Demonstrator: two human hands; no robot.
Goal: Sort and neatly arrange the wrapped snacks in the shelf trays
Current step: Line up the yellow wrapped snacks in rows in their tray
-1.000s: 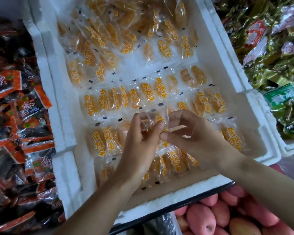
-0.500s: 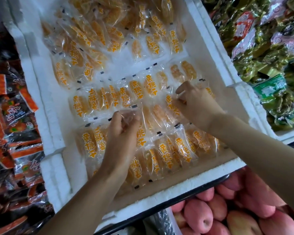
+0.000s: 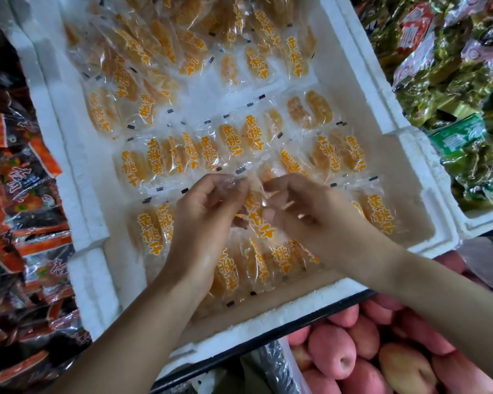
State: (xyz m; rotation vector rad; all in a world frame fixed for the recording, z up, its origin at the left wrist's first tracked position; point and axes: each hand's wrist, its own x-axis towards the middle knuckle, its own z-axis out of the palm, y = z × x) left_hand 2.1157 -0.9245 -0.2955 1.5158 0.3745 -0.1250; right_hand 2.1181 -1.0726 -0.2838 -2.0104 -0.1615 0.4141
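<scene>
While both hands hover over the white foam tray (image 3: 94, 285), the left hand (image 3: 208, 214) and right hand (image 3: 313, 220) each close a pinching grip on one clear-wrapped peach snack (image 3: 255, 216), held between them above the nearest rows; more peach packets (image 3: 182, 157) lie in rows beyond the grip; red-black packets (image 3: 26, 194) sit to its left; green packets (image 3: 453, 81) to its right; pink apples (image 3: 333, 356) below the right wrist.

A food shop: foam tray (image 3: 359, 81) of wrapped snacks (image 3: 231, 137), green packets (image 3: 439, 75) alongside, apples (image 3: 332, 354) below.
</scene>
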